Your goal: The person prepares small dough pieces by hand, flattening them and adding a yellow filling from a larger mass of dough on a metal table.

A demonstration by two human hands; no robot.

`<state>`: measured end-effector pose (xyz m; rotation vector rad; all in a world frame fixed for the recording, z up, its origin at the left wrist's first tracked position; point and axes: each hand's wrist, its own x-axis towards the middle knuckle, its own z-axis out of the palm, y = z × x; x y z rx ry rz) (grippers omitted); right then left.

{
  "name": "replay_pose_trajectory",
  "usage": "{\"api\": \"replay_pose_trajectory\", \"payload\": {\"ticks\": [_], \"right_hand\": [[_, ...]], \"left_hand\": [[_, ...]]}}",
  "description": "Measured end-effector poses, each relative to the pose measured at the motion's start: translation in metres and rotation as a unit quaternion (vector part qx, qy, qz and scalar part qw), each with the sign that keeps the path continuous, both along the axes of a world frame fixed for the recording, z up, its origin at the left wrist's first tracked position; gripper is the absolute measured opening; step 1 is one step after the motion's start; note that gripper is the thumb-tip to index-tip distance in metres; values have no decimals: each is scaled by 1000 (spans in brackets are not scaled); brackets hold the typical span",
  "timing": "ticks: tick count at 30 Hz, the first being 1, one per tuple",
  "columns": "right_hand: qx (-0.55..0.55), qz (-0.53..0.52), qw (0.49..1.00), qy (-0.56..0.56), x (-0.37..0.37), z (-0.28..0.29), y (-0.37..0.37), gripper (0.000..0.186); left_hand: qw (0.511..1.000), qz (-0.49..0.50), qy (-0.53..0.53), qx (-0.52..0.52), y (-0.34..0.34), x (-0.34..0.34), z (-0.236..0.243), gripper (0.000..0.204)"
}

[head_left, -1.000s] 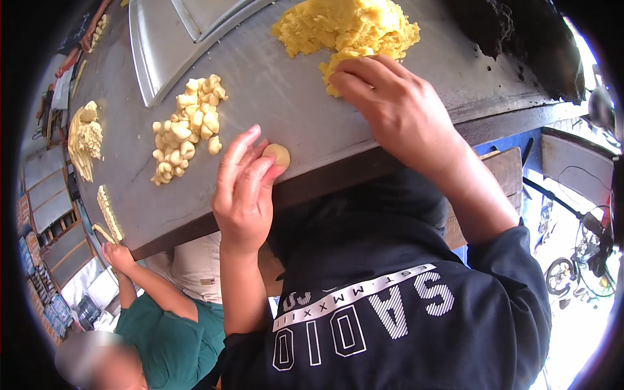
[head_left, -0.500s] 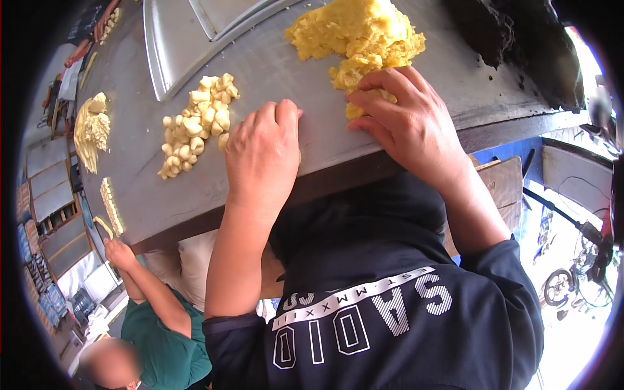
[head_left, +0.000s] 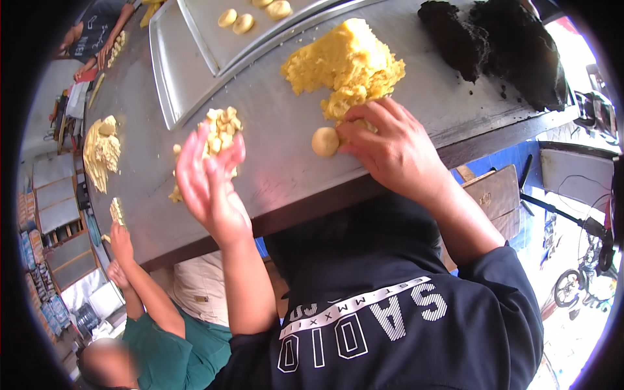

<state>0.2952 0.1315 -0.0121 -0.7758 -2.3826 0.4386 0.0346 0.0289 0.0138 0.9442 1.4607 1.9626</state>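
My left hand (head_left: 211, 175) is turned palm inward with fingers apart and empty, over the near part of a pile of small pale dough pieces (head_left: 222, 127). My right hand (head_left: 380, 143) is curled on yellow dough, partly hidden under its fingers, at the near edge of a large crumbly yellow dough mass (head_left: 344, 62). A smooth pale dough ball (head_left: 325, 142) sits on the steel table (head_left: 273, 149), against my right thumb and fingertips.
A metal tray (head_left: 182, 65) holds several flattened dough rounds (head_left: 244, 23). A dark mass (head_left: 513, 52) lies at right. Another pale dough pile (head_left: 102, 149) is at left. A co-worker in green (head_left: 169, 344) works at near left, another person (head_left: 97, 36) at far left.
My left hand has moved left from the dough ball and opened, turning its palm up. My right hand has come down toward the table's near edge; the ball now shows beside it.
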Motion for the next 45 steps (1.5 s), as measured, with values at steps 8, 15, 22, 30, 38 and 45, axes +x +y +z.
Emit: {"api": "replay_pose_trajectory", "payload": {"ticks": [8, 15, 22, 30, 38, 45], "right_hand": [[-11, 27, 999, 26, 5, -1, 2, 21], [8, -17, 1000, 22, 23, 2, 3, 12], [-46, -24, 998, 31, 29, 16, -5, 30], [83, 33, 996, -28, 17, 10, 13, 37], [106, -2, 990, -95, -5, 8, 16, 17], [-56, -89, 993, -57, 17, 12, 1, 23]], "left_hand": [[801, -101, 577, -124, 13, 15, -12, 89], [858, -218, 330, -328, 45, 16, 30, 85], [877, 53, 413, -241, 2, -63, 24, 31], [791, 50, 547, -269, -62, -67, -29, 37], [888, -5, 409, -211, -41, -42, -26, 17], [785, -80, 592, -164, -35, 9, -17, 29]]}}
